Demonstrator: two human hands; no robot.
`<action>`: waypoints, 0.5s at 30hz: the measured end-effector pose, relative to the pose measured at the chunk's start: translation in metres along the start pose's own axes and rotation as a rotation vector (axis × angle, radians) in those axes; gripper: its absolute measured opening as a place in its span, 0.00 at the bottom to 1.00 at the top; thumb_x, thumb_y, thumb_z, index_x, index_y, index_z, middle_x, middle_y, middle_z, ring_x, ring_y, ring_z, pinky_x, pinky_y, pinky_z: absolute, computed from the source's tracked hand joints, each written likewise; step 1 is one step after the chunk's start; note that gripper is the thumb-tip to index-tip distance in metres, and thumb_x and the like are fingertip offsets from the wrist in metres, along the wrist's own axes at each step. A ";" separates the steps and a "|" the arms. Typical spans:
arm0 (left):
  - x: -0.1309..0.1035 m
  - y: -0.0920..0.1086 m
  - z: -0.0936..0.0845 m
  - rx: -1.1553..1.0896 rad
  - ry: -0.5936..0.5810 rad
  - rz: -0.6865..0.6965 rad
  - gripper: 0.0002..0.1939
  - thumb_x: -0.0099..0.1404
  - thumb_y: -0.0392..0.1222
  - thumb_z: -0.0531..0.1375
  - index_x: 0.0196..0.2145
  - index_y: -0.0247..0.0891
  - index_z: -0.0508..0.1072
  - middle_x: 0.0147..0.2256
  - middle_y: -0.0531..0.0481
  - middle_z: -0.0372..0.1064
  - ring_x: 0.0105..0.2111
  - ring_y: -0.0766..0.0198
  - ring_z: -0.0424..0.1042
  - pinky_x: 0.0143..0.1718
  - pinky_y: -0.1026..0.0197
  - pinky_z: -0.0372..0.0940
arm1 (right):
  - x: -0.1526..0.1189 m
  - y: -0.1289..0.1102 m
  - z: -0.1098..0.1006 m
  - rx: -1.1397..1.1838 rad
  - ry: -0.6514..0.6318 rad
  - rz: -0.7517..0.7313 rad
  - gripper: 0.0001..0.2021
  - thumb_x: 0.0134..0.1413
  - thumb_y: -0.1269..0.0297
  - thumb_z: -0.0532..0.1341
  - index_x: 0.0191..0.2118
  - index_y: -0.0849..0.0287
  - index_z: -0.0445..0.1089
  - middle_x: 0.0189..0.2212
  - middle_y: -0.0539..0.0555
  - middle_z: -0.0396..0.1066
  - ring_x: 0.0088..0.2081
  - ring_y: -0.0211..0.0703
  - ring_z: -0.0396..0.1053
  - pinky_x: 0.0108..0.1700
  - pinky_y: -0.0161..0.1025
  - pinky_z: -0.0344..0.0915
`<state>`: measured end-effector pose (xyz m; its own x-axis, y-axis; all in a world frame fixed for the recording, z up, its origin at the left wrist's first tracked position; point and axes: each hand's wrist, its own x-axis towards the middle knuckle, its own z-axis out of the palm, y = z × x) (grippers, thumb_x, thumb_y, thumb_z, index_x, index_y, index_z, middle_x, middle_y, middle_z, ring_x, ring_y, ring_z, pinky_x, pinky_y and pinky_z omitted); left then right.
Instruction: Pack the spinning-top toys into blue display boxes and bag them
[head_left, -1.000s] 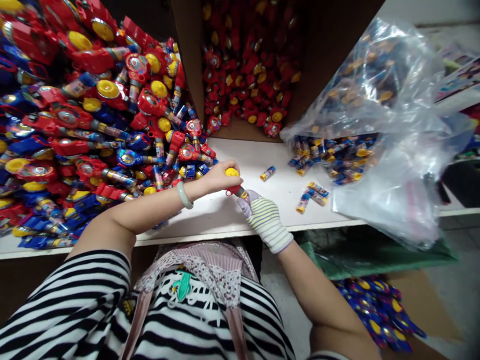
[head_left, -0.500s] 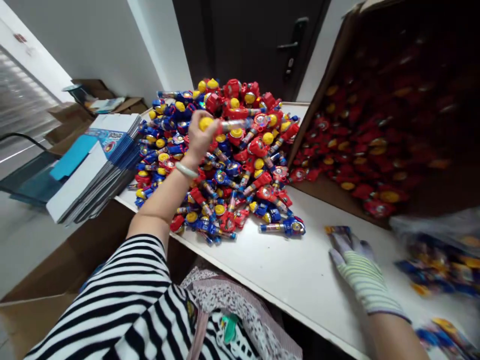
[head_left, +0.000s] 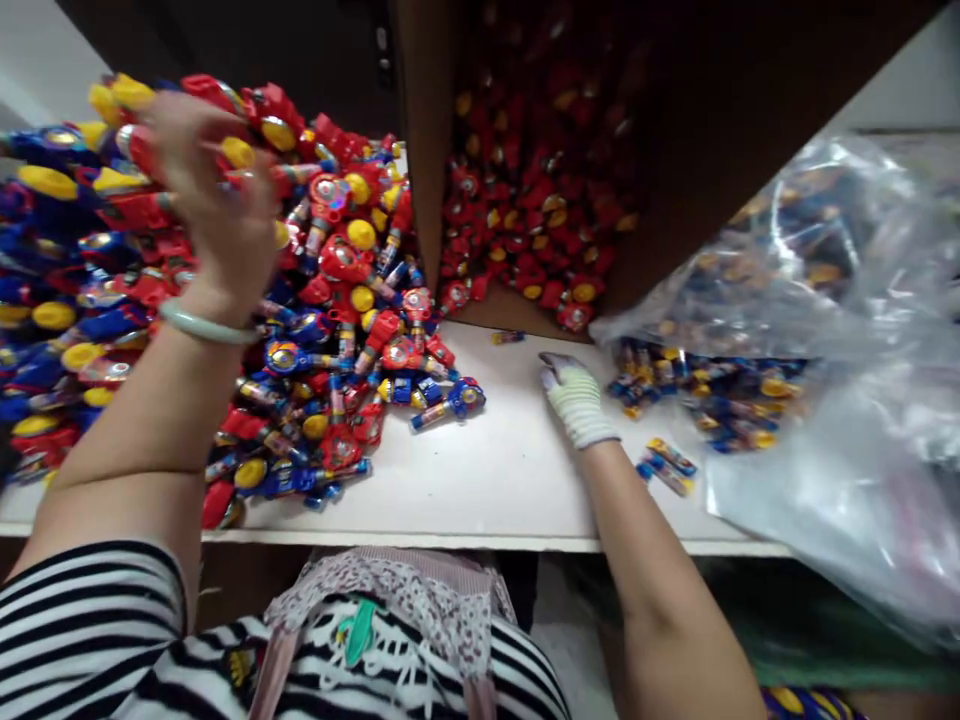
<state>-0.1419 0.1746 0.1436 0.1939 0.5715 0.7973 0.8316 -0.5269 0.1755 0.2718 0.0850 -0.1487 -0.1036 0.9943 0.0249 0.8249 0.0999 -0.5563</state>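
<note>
My bare left hand point(head_left: 214, 190), blurred by motion, is above a heap of red and blue plastic toys point(head_left: 345, 260) with yellow caps and clear tubes. Its fingers look curved and apart, with no toy plainly held. My right hand point(head_left: 576, 398) wears a striped knit glove and rests low over the white table point(head_left: 487, 470), fingers stretched forward and smeared. Just beyond its fingertips lies a small printed tube point(head_left: 508, 338), apart from the hand. One blue toy point(head_left: 454, 400) lies at the heap's right edge.
A large cardboard box point(head_left: 424, 150) tipped toward me holds many red toys. At the right, a clear plastic bag point(head_left: 810, 270) spills small printed tubes onto the table. A few loose tubes point(head_left: 671, 465) lie near the front edge.
My view has swung right. My left hand, which gripped a yellow-capped toy with a clear tube, now appears to have let go. The small tube that was at my right fingertips now lies apart.
</note>
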 end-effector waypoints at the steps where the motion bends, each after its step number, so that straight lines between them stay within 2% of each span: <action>1: -0.004 0.035 0.034 -0.008 -0.229 0.064 0.19 0.72 0.59 0.51 0.49 0.44 0.68 0.51 0.52 0.69 0.54 0.58 0.64 0.59 0.50 0.56 | 0.013 -0.009 0.000 -0.009 -0.031 -0.036 0.24 0.61 0.65 0.51 0.60 0.63 0.69 0.59 0.63 0.70 0.58 0.56 0.67 0.63 0.53 0.62; 3: -0.015 0.098 0.112 0.037 -0.712 0.114 0.15 0.69 0.51 0.58 0.45 0.39 0.73 0.45 0.46 0.73 0.49 0.55 0.69 0.52 0.52 0.63 | 0.042 -0.030 0.002 -0.052 -0.082 -0.080 0.24 0.62 0.68 0.52 0.62 0.59 0.68 0.63 0.61 0.66 0.62 0.56 0.62 0.64 0.54 0.59; 4: -0.020 0.120 0.151 0.093 -0.896 0.091 0.15 0.68 0.48 0.58 0.47 0.36 0.73 0.46 0.42 0.73 0.49 0.52 0.70 0.51 0.52 0.64 | 0.056 -0.040 0.004 -0.079 -0.105 -0.074 0.24 0.63 0.69 0.52 0.63 0.58 0.67 0.65 0.60 0.62 0.64 0.57 0.59 0.64 0.56 0.58; 5: -0.026 0.136 0.187 0.176 -1.019 0.039 0.17 0.67 0.46 0.59 0.50 0.33 0.73 0.49 0.38 0.72 0.51 0.49 0.70 0.52 0.51 0.64 | 0.069 -0.048 0.007 -0.103 -0.128 -0.051 0.24 0.63 0.70 0.51 0.64 0.58 0.65 0.67 0.61 0.59 0.66 0.58 0.56 0.64 0.58 0.58; 6: -0.031 0.145 0.219 0.262 -1.091 -0.032 0.20 0.66 0.44 0.59 0.53 0.31 0.72 0.52 0.35 0.70 0.54 0.46 0.68 0.53 0.50 0.64 | 0.079 -0.054 0.009 -0.120 -0.149 -0.021 0.24 0.64 0.70 0.51 0.64 0.58 0.64 0.68 0.61 0.57 0.67 0.60 0.54 0.63 0.59 0.58; 8: -0.039 0.147 0.268 0.377 -1.142 -0.152 0.26 0.66 0.43 0.60 0.58 0.26 0.68 0.57 0.27 0.66 0.58 0.40 0.65 0.55 0.46 0.63 | 0.091 -0.059 0.013 -0.124 -0.183 0.029 0.23 0.66 0.67 0.50 0.64 0.59 0.64 0.68 0.63 0.57 0.66 0.62 0.54 0.62 0.60 0.59; 9: -0.043 0.144 0.285 0.405 -1.151 -0.191 0.29 0.64 0.43 0.61 0.59 0.24 0.66 0.57 0.25 0.65 0.59 0.37 0.64 0.56 0.44 0.62 | 0.093 -0.058 0.014 -0.116 -0.194 0.036 0.22 0.67 0.66 0.50 0.64 0.59 0.65 0.67 0.63 0.58 0.66 0.61 0.55 0.62 0.60 0.59; 11: -0.049 0.135 0.306 0.408 -1.175 -0.211 0.33 0.60 0.43 0.65 0.59 0.21 0.66 0.57 0.21 0.64 0.59 0.34 0.62 0.57 0.40 0.61 | 0.088 -0.051 0.016 -0.099 -0.199 0.032 0.21 0.67 0.64 0.52 0.61 0.58 0.67 0.67 0.62 0.59 0.65 0.59 0.57 0.63 0.56 0.59; 13: -0.055 0.130 0.315 0.368 -1.209 -0.189 0.36 0.56 0.39 0.67 0.59 0.21 0.66 0.58 0.22 0.64 0.61 0.33 0.61 0.60 0.40 0.59 | 0.074 -0.040 0.016 -0.082 -0.205 0.035 0.19 0.65 0.65 0.54 0.59 0.59 0.70 0.66 0.62 0.60 0.65 0.56 0.58 0.63 0.51 0.58; 15: -0.059 0.131 0.315 0.286 -1.246 -0.149 0.35 0.55 0.35 0.67 0.60 0.24 0.67 0.58 0.26 0.65 0.61 0.37 0.62 0.61 0.43 0.58 | 0.054 -0.027 0.014 -0.055 -0.214 0.046 0.18 0.64 0.65 0.55 0.56 0.59 0.72 0.62 0.63 0.66 0.62 0.54 0.62 0.62 0.48 0.60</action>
<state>0.1192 0.2701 -0.0627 0.3139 0.8937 -0.3207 0.9387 -0.3429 -0.0367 0.2362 0.1353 -0.1441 -0.1759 0.9678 -0.1799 0.8602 0.0623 -0.5061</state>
